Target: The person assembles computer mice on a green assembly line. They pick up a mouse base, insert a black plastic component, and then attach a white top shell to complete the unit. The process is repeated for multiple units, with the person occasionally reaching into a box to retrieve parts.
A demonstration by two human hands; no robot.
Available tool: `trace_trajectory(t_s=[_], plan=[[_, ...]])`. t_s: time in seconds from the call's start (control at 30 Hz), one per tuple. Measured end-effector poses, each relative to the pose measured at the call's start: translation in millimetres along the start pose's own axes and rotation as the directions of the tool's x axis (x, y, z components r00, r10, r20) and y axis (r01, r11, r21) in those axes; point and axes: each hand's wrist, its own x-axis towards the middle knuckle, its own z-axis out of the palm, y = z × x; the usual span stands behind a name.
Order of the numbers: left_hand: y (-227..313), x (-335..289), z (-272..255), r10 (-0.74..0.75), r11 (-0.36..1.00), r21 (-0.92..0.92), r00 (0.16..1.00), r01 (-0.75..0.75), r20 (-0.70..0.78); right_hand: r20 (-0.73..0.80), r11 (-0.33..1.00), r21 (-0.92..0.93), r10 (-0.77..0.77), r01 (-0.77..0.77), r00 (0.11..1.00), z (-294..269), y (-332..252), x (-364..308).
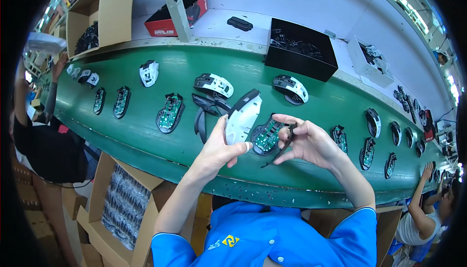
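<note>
My left hand (215, 151) grips a white and black computer mouse top shell (244, 117), tilted up on its edge with its pale side showing. My right hand (315, 145) pinches a thin, curved black plastic piece (285, 149) between thumb and fingers. Between the two hands, a mouse base with a green circuit board (265, 135) lies on the green work surface (233, 169), partly covered by my fingers. Loose curved black plastic parts (200, 123) lie just left of the shell, by another white and black mouse shell (214, 86).
More circuit-board bases (170, 113) and mouse shells (291, 90) line the bench on both sides. A black box of small parts (301, 48) and a red box (160, 27) stand behind. An open carton (109, 208) sits at lower left. Other people work at both ends.
</note>
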Motion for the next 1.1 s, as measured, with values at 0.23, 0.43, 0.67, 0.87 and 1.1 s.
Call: trace_trajectory(t_s=[0.23,0.43,0.67,0.87,1.1], plan=[[-11.1,7.4,4.4,0.097,0.992,0.075,0.993,-0.102,0.065,-0.067,0.959,-0.274,-0.089,0.068,0.994,-2.3,-14.8,-18.6],[4.3,-5.6,11.4,0.019,0.997,-0.076,0.971,-0.001,0.24,-0.093,0.884,-0.361,-0.35,0.296,0.932,-0.6,-17.0,-29.7],[8.3,-22.5,18.5,0.006,1.0,0.003,0.947,-0.008,0.321,0.098,0.577,-0.655,-0.576,0.488,0.812,12.5,-8.4,-40.6],[6.1,-28.0,22.1,0.089,0.979,0.144,0.941,-0.143,0.328,0.347,0.208,-0.757,-0.675,0.62,0.651,14.8,-3.4,-38.6],[-1.6,-32.9,23.8,0.12,0.96,0.215,0.959,-0.178,0.258,0.459,0.045,-0.75,-0.682,0.66,0.568,17.1,6.8,-35.8]])
